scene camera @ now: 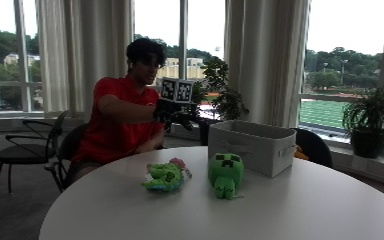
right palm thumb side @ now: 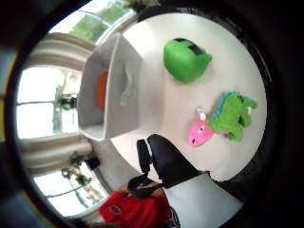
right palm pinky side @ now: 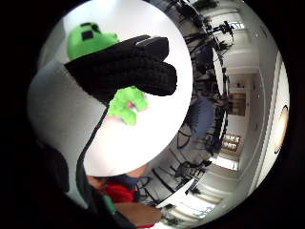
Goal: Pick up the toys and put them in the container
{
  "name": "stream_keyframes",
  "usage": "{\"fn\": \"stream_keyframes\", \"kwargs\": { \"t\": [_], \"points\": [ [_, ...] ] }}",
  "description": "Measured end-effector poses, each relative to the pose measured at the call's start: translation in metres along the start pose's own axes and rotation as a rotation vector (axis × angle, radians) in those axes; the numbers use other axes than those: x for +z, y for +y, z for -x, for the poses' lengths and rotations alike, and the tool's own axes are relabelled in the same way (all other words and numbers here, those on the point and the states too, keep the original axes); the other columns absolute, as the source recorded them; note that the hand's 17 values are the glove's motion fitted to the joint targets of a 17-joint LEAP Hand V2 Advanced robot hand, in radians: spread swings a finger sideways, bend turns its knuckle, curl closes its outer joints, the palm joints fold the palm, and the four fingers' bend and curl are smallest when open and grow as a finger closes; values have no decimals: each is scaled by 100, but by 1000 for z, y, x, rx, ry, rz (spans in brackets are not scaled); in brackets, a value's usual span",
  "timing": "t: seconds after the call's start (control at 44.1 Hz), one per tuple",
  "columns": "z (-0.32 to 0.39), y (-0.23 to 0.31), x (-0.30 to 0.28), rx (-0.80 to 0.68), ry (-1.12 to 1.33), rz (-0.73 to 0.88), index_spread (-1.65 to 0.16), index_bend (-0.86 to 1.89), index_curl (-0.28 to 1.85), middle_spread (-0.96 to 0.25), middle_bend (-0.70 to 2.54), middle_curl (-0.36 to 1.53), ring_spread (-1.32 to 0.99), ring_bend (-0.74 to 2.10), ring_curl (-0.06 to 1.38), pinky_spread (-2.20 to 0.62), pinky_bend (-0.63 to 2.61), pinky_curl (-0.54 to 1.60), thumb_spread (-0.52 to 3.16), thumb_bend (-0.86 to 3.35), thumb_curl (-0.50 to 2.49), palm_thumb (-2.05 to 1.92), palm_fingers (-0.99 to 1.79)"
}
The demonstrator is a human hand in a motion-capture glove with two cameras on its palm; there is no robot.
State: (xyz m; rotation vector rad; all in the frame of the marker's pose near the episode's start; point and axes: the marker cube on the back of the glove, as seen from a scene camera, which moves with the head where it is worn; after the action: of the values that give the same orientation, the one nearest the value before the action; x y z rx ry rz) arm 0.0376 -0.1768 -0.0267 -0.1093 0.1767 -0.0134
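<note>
Beside the grey fabric container (scene camera: 252,146), on the round white table (scene camera: 312,210), stand two soft plush toys: a blocky green one (scene camera: 226,173) nearest it, a green dinosaur with a pink head (scene camera: 166,176) just past that. I hold my gloved right hand (scene camera: 169,114) raised well above them, empty, fingers relaxed. I'd descend onto the blocky toy first, wrapping its body.
</note>
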Motion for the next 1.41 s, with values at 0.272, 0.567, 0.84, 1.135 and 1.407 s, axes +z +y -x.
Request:
{"fn": "stream_keyframes", "kwargs": {
  "t": [0.272, 0.567, 0.84, 1.135, 1.407],
  "points": [
    [-42, 19, 84, 151, -3, 137, -39, 12, 29, -7, 11, 21, 2, 16, 36, 10, 140, 37, 105, -4, 42, -2, -23],
    [-73, 12, 134, 182, -36, 287, -40, 14, 27, -8, 11, 20, 3, 15, 32, 11, 142, 36, 99, -4, 37, -2, -20],
    [-69, 3, 165, 134, 48, 334, -38, 7, 22, -4, 5, 16, 5, 29, 33, 5, 150, 38, 95, -3, 34, -1, -20],
    [-57, -3, 158, 171, 26, 167, -46, 66, 38, -3, -7, 4, -1, 65, 42, -14, 145, 35, 116, 4, 34, 15, 13],
    [-60, 2, 120, 245, 21, -45, -43, 67, 47, -33, 41, 18, -32, 87, 45, -41, 117, 29, 106, 28, 55, 65, 93]
  ]
}}
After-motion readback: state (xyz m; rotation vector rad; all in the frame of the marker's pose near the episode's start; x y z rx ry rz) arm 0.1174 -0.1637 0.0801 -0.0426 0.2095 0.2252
